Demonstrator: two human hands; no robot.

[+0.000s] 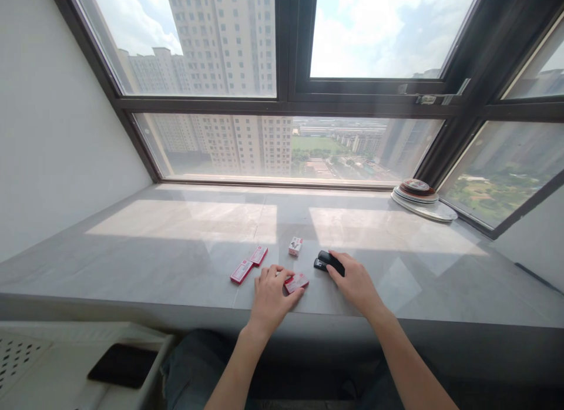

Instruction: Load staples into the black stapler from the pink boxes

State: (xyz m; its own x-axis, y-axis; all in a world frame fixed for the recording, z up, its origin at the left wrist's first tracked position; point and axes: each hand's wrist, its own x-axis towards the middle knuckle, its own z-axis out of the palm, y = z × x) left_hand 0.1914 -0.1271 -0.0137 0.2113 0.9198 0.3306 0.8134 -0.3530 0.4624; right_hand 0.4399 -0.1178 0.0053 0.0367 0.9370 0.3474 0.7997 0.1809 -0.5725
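Note:
My left hand (274,292) is around a flat red-and-white small box (297,282) lying on the sill, its thumb at the near edge and its index finger at the far left corner. My right hand (356,279) is closed on a black stapler (325,261), whose front end points left; the palm covers the rear end. Left of my left hand lie two more flat red-and-white boxes, a nearer one (241,271) and a farther one (259,255), touching or nearly touching at their corners. Beyond both hands stands a small white box (295,246) with a dark printed picture and red marks.
The pale stone windowsill (176,239) ends at a front edge just before my forearms. A stack of round plates or lids (425,201) sits in the far right corner by the window frame. At lower left, a dark phone-like slab (123,365) lies on a cream plastic surface (57,372).

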